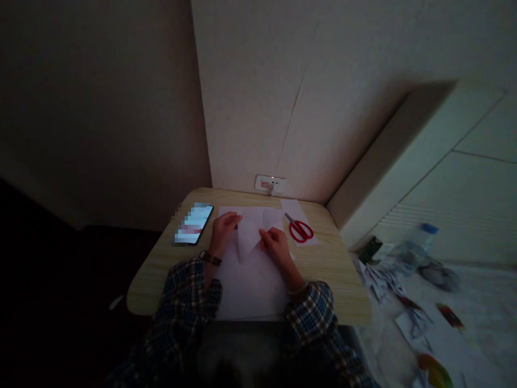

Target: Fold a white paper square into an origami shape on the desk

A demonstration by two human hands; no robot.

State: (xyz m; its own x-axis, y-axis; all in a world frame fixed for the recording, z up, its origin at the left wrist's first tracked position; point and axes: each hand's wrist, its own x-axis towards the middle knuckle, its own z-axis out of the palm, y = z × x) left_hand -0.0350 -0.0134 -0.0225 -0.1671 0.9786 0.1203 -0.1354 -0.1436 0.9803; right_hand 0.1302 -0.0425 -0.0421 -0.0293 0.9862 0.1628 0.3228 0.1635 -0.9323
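Observation:
A small wooden table (pixel 331 269) carries several white paper sheets. In the middle lies a folded, pointed piece of white paper (pixel 248 237). My left hand (pixel 224 231) rests on its left edge with the fingers curled down onto the paper. My right hand (pixel 277 245) pinches the paper's right edge. Both sleeves are plaid, and a watch sits on my left wrist. Red-handled scissors (pixel 299 229) lie on a sheet just right of my right hand.
A phone (pixel 194 223) with a lit screen lies at the table's left. A wall socket (pixel 270 184) sits behind the table. On the white surface to the right are paper scraps (pixel 383 280), a plastic bottle (pixel 422 240) and other clutter.

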